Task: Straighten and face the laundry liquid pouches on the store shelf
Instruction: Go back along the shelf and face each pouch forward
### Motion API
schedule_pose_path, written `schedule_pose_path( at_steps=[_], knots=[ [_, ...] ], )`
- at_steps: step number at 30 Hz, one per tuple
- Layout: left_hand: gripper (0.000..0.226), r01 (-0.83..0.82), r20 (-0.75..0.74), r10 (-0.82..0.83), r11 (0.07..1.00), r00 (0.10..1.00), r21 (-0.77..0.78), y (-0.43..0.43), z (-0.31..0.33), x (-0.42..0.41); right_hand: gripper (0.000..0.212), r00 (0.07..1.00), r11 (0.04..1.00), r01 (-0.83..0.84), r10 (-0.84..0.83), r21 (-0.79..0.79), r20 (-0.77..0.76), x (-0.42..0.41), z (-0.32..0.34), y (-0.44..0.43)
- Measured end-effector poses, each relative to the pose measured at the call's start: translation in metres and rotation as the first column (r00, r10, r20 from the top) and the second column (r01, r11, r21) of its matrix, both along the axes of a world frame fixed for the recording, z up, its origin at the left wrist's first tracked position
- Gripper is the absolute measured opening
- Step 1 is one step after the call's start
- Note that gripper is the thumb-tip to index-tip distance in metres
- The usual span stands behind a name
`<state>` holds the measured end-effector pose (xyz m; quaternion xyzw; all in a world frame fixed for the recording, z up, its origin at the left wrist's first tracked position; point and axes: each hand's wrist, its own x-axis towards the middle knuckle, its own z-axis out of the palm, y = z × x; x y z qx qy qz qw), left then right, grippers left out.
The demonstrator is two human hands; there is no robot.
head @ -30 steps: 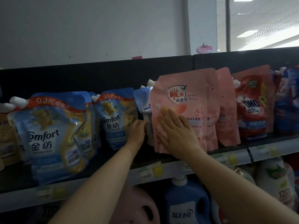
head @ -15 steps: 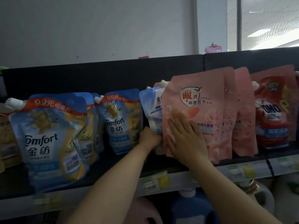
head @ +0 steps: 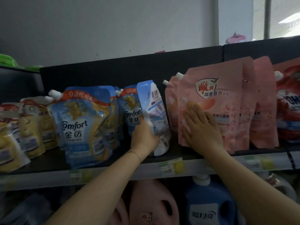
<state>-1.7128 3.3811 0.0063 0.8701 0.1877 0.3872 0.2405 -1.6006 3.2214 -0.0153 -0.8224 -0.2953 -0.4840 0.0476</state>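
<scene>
On the black shelf (head: 48, 161) stand rows of pouches. My left hand (head: 143, 135) grips a blue Comfort pouch (head: 155, 114) by its left edge; the pouch is turned sideways, its back panel showing, and leans left in the gap between the blue and pink rows. My right hand (head: 201, 129) presses flat, fingers straight, on the front pink pouch (head: 215, 98), which stands upright facing out. More pink pouches (head: 263, 108) stand behind and to its right. A second Comfort pouch (head: 129, 111) sits just behind my left hand.
A large blue Comfort pouch (head: 84, 124) stands forward at the left, with yellow pouches (head: 29, 127) beyond it. Red OMO pouches (head: 289, 103) fill the far right. Price tags (head: 170, 166) line the shelf edge. Pink (head: 151, 203) and blue (head: 209, 203) jugs sit below.
My left hand has pulled the blue pouch out from behind the pink one and leftward, so it now stands apart in the gap. My right hand stays pressed on the pink pouch.
</scene>
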Motion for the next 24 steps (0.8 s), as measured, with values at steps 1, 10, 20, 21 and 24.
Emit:
schedule_pose_path(
  at_steps=[1, 10, 20, 21, 24],
  knots=[
    [0.069, -0.026, 0.007, 0.026, 1.0, 1.0, 0.005, 0.002, 0.0, -0.006, 0.06, 1.0, 1.0, 0.009, -0.009, -0.004, -0.005, -0.001, 0.001, 0.0],
    [0.084, -0.267, 0.093, 0.266, 0.964, 0.96, 0.002, -0.006, -0.008, -0.024, 0.062, 0.999, 0.999, 0.035, -0.037, -0.035, -0.038, -0.004, 0.003, -0.001],
    [0.119, 0.223, -0.15, -0.248, 0.961, 0.957, -0.164, -0.023, -0.007, 0.027, 0.062, 0.998, 0.997, 0.015, -0.02, -0.07, -0.065, -0.01, 0.006, -0.004],
    [0.119, 0.26, -0.159, -0.287, 0.95, 0.945, -0.171, -0.02, -0.009, 0.032, 0.062, 0.997, 0.997, 0.015, -0.021, -0.079, -0.071, -0.011, 0.007, -0.005],
    [0.118, 0.293, -0.181, -0.323, 0.94, 0.929, -0.176, -0.014, -0.004, 0.04, 0.062, 0.994, 0.996, -0.046, 0.038, -0.077, -0.104, -0.015, 0.008, -0.008]
  ],
)
